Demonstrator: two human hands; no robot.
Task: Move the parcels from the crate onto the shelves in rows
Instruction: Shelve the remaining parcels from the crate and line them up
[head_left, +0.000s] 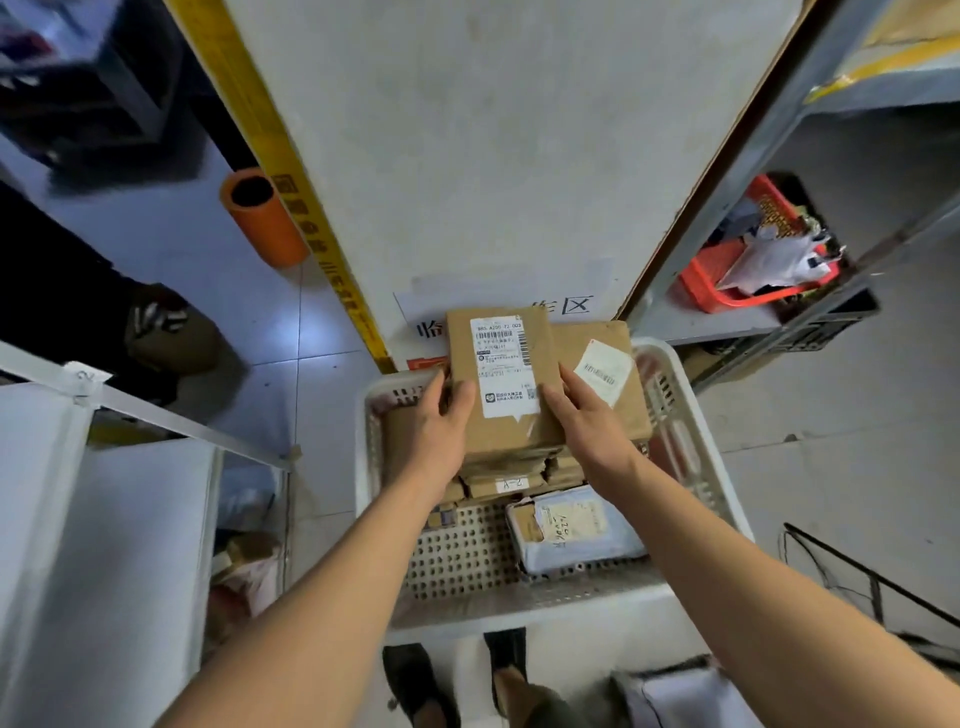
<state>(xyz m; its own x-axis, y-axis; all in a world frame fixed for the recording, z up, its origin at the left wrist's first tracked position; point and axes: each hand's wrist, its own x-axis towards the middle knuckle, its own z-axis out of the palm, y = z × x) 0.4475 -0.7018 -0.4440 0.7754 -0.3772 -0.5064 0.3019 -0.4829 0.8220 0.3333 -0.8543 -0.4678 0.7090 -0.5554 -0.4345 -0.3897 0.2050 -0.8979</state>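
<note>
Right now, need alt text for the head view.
Both hands, left hand and right hand, grip the sides of a labelled cardboard parcel atop a stack in a white crate; a grey mailer bag lies nearer, shelving on either side.

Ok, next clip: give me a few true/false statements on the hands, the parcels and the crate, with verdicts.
1. Both hands are on the same brown parcel. True: the left hand and the right hand hold the top brown parcel by its sides.
2. The white crate is empty apart from that parcel. False: the white crate also holds more brown parcels beneath and beside it, and a grey mailer bag.
3. The top parcel's label faces up. True: its white label shows a barcode.
4. The orange tube lies inside the crate. False: the orange tube stands on the floor, apart from the crate.
5. The red basket is on a shelf at right. True: the red basket sits there.
</note>
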